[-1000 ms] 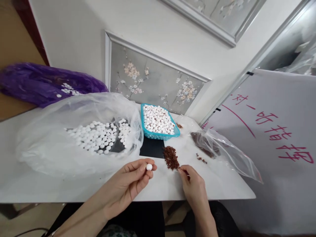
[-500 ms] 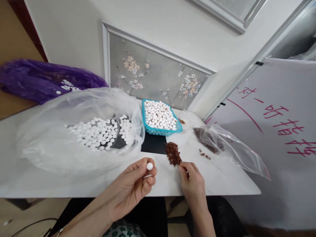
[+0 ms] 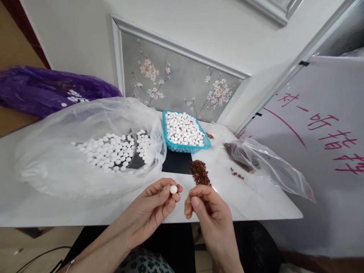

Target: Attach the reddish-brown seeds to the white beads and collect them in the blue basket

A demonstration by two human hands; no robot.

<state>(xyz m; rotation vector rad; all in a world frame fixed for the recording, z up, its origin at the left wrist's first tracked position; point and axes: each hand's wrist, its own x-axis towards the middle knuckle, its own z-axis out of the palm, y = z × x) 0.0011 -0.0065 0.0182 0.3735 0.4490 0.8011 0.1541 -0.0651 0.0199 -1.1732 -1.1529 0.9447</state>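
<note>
Between the thumb and fingers of my left hand (image 3: 155, 203) is a small white ball (image 3: 173, 189), held over the table's front part. My right hand (image 3: 212, 214) is just to the right of it, thumb and forefinger pinched together; whatever sits in the pinch is too small or hidden to make out. Behind my right hand lies a pile of small dark brown bits that look like dried cloves (image 3: 200, 172), partly covered by the fingers. A blue basket (image 3: 184, 148) farther back is full of white balls, several showing brown spots.
A clear plastic bag (image 3: 51, 159) with many white balls (image 3: 113, 151) spreads over the table's left side. Behind it lies a purple bag (image 3: 34, 89). On the right are a zip bag (image 3: 273, 167) of brown material and a few loose bits (image 3: 237, 173). A whiteboard (image 3: 298, 197) stands at the right.
My right hand has left the brown pile and moved left, toward the white ball, with its fingers pinched. My left hand holds the ball nearly in the same place.
</note>
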